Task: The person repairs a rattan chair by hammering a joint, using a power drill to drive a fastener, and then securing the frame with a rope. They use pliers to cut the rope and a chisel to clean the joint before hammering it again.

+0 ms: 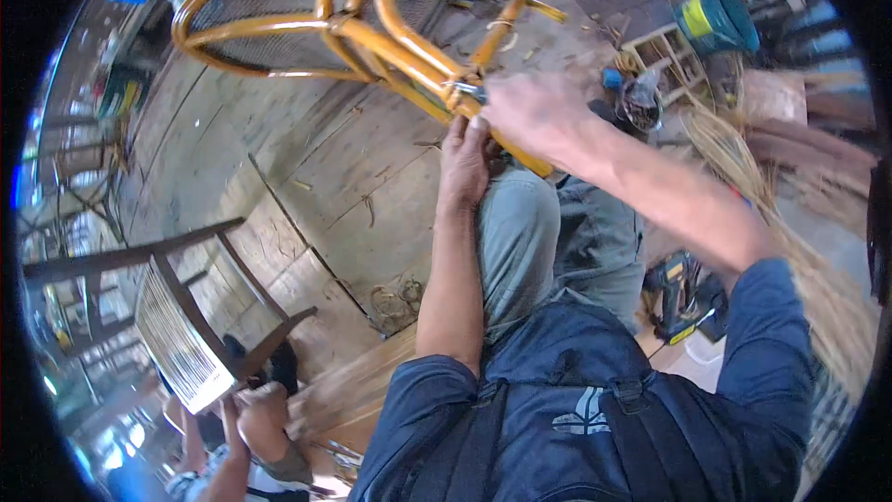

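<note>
A varnished orange-yellow rattan chair frame (395,54) with a woven mesh panel (269,23) lies tilted ahead of me, one pole reaching down to my knee. My left hand (464,160) is closed round this pole just below a joint, its fingertips pressed against the underside. Over the same joint, my right hand (531,112) is closed and smeared by motion. A short metal tool tip (470,90) sticks out of it to the left and touches the binding at the joint. The tool's handle is hidden in the hand, so its kind cannot be made out.
Lower left, another person's hands (260,409) hold a dark wooden chair (200,316) with a slatted panel. At right are a green bucket (720,19), a container of small bits (641,102), long cane strands (743,163) and a cordless drill (676,293). Scraps litter the wooden floor (316,163).
</note>
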The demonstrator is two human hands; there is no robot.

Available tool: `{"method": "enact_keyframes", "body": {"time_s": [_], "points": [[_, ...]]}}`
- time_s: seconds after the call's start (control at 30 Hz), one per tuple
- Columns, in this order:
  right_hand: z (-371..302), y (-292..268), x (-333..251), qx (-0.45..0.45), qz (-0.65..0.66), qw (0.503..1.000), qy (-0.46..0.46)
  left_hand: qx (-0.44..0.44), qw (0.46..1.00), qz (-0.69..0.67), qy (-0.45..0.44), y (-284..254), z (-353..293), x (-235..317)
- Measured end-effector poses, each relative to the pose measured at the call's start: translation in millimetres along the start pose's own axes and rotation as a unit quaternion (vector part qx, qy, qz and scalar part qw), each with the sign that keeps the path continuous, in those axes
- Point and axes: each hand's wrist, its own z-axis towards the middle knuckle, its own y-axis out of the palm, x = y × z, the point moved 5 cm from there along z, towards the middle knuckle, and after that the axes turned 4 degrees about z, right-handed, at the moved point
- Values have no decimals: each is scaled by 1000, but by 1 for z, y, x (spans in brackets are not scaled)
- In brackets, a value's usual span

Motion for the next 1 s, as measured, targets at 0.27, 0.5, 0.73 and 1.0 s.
{"method": "enact_keyframes", "body": {"time_s": [0.27,0.5,0.73,1.0], "points": [[39,-33,-39,-69,24,993,-90,-4,999,11,-31,10,2,-7],[-72,-40,29,-45,290,907,302,155,760,551,308,22,-4,65],[-119,29,49,119,386,839,366,223,789,484,306,-4,-3,49],[-124,41,45,196,466,789,349,417,906,57,-34,-143,20,-49]]}}
